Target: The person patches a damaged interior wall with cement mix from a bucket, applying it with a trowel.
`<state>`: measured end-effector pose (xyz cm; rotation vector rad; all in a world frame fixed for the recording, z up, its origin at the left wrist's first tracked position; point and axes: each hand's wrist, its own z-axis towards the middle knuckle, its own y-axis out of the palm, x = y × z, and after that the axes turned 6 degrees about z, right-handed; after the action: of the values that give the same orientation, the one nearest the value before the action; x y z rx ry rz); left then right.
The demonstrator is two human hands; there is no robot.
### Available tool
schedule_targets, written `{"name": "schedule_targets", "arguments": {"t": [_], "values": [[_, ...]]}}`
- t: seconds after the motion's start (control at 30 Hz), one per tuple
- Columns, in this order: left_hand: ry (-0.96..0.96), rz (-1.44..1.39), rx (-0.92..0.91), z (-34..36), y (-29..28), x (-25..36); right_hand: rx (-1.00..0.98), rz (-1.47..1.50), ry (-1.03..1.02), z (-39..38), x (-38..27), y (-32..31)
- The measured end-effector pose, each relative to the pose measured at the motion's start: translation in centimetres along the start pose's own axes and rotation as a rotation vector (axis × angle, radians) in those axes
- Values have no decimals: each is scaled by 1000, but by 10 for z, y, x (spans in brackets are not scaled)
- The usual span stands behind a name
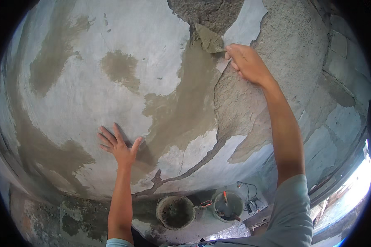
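Note:
My right hand (pixel 248 64) is raised to the upper part of the wall, its fingers closed round the handle of a trowel. The trowel's blade (pixel 210 40) is coated in wet mortar and lies against the lower edge of a dark, rough hollow (pixel 212 14) in the plaster. Below it runs a broad smear of damp mortar (pixel 187 96). My left hand (pixel 118 145) rests on the pale wall (pixel 84 119) lower down and to the left, fingers spread and holding nothing. Most of the trowel's handle is hidden in my right fist.
On the floor at the wall's foot stands a bucket of dark mortar (pixel 175 212). Beside it, a second bucket (pixel 228 206) holds water and orange-handled tools. A cable with a plug block (pixel 251 206) lies to its right. Rough bare plaster (pixel 292 53) covers the wall's right side.

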<state>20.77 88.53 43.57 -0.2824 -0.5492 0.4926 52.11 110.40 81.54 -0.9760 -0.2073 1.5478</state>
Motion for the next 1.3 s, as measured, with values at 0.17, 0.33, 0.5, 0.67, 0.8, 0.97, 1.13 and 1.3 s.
{"name": "schedule_targets", "arguments": {"t": [0.17, 0.33, 0.5, 0.67, 0.8, 0.97, 1.13, 1.3], "values": [[24, 15, 15, 2, 1, -1, 61, -207, -279, 0, 19, 19], [18, -7, 35, 2, 0, -2, 137, -183, -355, 0, 26, 35], [18, 3, 37, 0, 0, 2, 80, 179, 178, -10, 2, 16], [23, 18, 35, -1, 1, 2, -46, -135, -203, -1, 14, 22], [20, 6, 36, 1, 0, 3, -33, -260, -282, -11, 20, 38], [25, -9, 70, 6, 2, -2, -383, -511, -136, -48, 7, 60], [6, -28, 38, 0, 4, 1, -225, -381, -253, -12, 9, 25], [13, -4, 41, -1, 3, 4, -156, -296, -291, -7, 6, 41]]}}
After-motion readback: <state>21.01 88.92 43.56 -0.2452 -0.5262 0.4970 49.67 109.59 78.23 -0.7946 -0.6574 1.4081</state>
